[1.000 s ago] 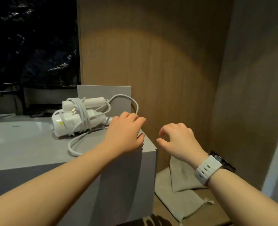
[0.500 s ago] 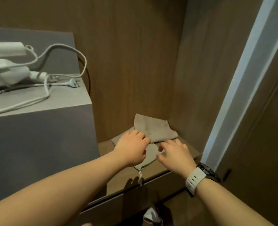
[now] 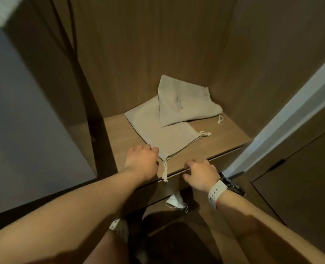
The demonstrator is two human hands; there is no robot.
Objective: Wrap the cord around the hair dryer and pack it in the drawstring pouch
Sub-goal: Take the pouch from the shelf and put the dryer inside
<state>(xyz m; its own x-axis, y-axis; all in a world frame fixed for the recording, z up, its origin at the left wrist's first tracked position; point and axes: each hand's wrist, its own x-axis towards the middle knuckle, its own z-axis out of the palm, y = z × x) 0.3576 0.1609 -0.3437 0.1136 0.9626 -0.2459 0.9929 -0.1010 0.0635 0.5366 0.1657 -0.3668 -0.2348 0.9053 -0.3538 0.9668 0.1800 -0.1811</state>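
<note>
Drawstring pouch (image 3: 161, 130), beige and flat, lies on the wooden shelf (image 3: 224, 134) of a wood-panelled niche, one white drawstring end (image 3: 165, 171) hanging over the shelf's front edge; a second pouch (image 3: 184, 103) overlaps its far side and leans against the back wall. Left hand (image 3: 140, 161) sits at the pouch's near corner, fingers curled and touching the cloth, though I cannot tell whether it pinches it; right hand (image 3: 200, 174), a white-strapped watch (image 3: 218, 189) on its wrist, curls its fingers over the shelf's front edge, just right of the drawstring end.
</note>
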